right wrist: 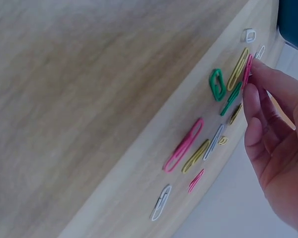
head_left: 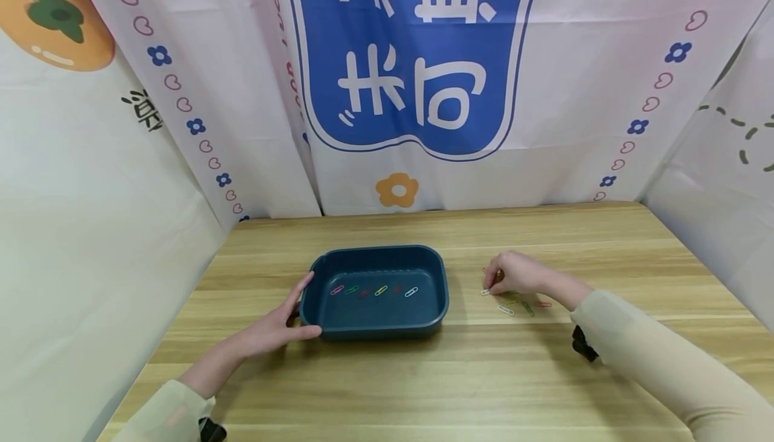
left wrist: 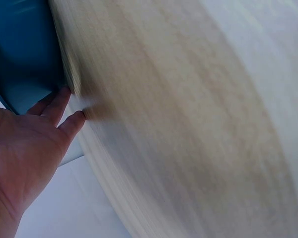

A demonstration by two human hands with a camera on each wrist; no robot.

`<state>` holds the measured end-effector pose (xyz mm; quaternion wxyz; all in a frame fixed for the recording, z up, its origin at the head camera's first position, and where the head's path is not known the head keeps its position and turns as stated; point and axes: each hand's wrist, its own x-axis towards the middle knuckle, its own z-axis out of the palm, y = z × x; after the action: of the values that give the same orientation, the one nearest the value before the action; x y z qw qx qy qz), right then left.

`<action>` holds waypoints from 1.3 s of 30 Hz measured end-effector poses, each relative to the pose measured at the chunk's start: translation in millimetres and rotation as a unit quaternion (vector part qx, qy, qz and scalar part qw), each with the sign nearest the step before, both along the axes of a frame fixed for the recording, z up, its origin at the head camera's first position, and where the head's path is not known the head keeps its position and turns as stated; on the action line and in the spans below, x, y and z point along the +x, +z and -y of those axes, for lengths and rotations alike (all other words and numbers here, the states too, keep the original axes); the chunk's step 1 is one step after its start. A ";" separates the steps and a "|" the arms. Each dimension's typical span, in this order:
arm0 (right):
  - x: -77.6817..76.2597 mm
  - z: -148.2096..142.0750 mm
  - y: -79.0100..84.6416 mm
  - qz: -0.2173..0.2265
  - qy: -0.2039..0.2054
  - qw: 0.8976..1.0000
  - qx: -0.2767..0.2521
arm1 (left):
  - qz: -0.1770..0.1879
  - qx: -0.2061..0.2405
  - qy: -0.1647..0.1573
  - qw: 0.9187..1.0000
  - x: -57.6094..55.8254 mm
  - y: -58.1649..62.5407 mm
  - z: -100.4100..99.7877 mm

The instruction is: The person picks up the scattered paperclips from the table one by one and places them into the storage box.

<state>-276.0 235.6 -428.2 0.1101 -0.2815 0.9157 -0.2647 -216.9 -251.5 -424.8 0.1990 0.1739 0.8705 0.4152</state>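
Observation:
A dark blue tray (head_left: 375,332) stands on the table with a row of several coloured paper clips on its floor, among them a yellow clip (head_left: 381,290) and a white clip (head_left: 411,291). At its left end my left hand (head_left: 275,328) rests with thumb and fingers spread and fairly straight, touching the rim and side. To the right of the tray my right hand (head_left: 514,273) is low over loose paper clips. In the right wrist view its thumb and fingertips pinch a pink paper clip (right wrist: 247,70). A green clip (right wrist: 217,85) and yellow clip (right wrist: 238,69) lie close by.
More loose clips lie on the wooden table (head_left: 387,388), including a pink clip (right wrist: 184,145) and a white clip (right wrist: 161,202). A printed cloth (head_left: 574,133) hangs behind the table's back edge, with white cloth on both sides.

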 end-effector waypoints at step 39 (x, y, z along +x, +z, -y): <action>-16.1 9.0 60.2 -0.046 0.042 0.997 -0.036 | 0.003 0.009 -0.004 1.000 0.5 0.2 0.6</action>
<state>-292.1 226.6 -368.0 0.0687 -0.3350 0.8971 -0.2798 -216.4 -252.1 -424.6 0.2017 0.1775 0.8656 0.4226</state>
